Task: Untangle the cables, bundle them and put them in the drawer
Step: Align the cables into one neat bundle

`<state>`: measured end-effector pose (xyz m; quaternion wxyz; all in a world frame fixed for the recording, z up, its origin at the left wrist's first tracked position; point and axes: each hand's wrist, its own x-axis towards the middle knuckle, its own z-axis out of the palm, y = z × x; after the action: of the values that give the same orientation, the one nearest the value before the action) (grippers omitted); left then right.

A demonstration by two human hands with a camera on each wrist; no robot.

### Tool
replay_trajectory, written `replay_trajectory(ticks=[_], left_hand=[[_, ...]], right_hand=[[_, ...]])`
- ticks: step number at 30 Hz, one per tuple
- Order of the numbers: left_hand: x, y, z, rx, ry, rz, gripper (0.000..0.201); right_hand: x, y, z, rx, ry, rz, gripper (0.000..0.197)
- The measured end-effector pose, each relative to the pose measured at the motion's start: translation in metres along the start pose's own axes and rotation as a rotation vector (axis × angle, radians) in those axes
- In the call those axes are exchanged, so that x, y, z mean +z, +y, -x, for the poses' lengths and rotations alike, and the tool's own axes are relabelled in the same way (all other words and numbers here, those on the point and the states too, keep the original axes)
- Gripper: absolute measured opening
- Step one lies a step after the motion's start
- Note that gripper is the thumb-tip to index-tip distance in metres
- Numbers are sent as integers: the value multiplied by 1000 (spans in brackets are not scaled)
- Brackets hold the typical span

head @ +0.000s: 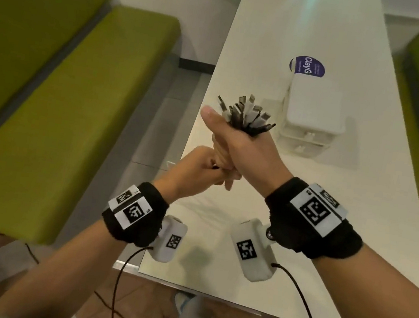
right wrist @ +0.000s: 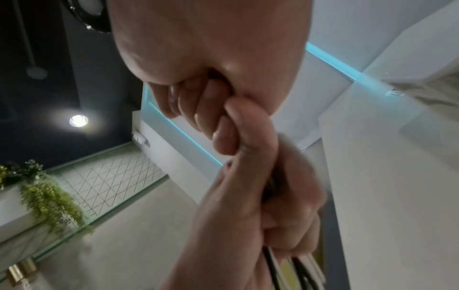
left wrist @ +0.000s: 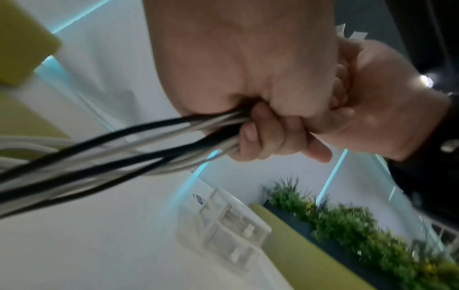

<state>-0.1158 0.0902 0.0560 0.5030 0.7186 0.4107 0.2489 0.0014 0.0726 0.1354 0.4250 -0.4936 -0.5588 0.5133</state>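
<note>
Black and white cables are gathered into one bundle, and their plug ends fan out above my right hand. That hand grips the bundle just below the plugs. My left hand grips the same bundle right underneath, touching the right hand. In the left wrist view the cables trail out of my left hand toward the left. The right wrist view shows my right hand fisted above the left hand. A white drawer unit stands on the table beyond my hands, its drawers shut.
The white table runs away from me, with a round purple sticker behind the drawer unit. Green benches flank it on both sides. Thin black sensor wires hang from my wrist cameras.
</note>
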Motion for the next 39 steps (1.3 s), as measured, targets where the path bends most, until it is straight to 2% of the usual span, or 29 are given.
replay_trajectory(ticks=[3, 6, 11, 16, 17, 19, 21, 22, 24, 25, 26, 28, 29, 31, 34, 37, 39], left_hand=[[15, -20, 0, -44, -3, -186, 28], [29, -45, 1, -181, 36, -363, 43], [20, -72, 31, -387, 110, -507, 46], [-2, -103, 56, -493, 165, -632, 49], [-5, -102, 52, -503, 152, -674, 48], [-9, -96, 37, -530, 16, -792, 39], [-11, -84, 20, -517, -168, -879, 21], [-12, -76, 14, -503, -245, -864, 22], [-9, -58, 5, -435, -331, -768, 69], [-3, -46, 2, -352, -304, -693, 85], [8, -30, -2, -241, -271, -596, 90], [42, -1, -12, -58, -230, -420, 81], [64, 9, -17, 16, -214, -361, 63], [102, 12, -24, 113, -128, -365, 10], [125, 2, -24, 147, -19, -290, 15], [117, -11, -24, 156, -39, -267, 33], [113, -14, -22, 171, -56, -371, 33]], right_hand=[[-28, 20, 20, 9, 9, -72, 56], [-59, 42, 43, 29, 51, -249, 52], [-91, 56, 82, 4, 69, -394, 50], [-107, 72, 96, -30, 93, -407, 50], [-104, 75, 97, -27, 99, -377, 50], [-99, 79, 91, -20, 104, -342, 51], [-102, 79, 80, -11, 120, -380, 51], [-105, 79, 74, -17, 120, -414, 51], [-112, 80, 63, -32, 115, -489, 50], [-114, 81, 59, -39, 120, -519, 50], [-114, 83, 56, -46, 130, -538, 50], [-111, 84, 51, -66, 150, -560, 51], [-109, 85, 49, -71, 152, -573, 51], [-108, 85, 47, -60, 129, -604, 53], [-114, 85, 49, -40, 64, -611, 55], [-123, 91, 53, 1, 47, -566, 55], [-127, 93, 57, 23, 58, -527, 56]])
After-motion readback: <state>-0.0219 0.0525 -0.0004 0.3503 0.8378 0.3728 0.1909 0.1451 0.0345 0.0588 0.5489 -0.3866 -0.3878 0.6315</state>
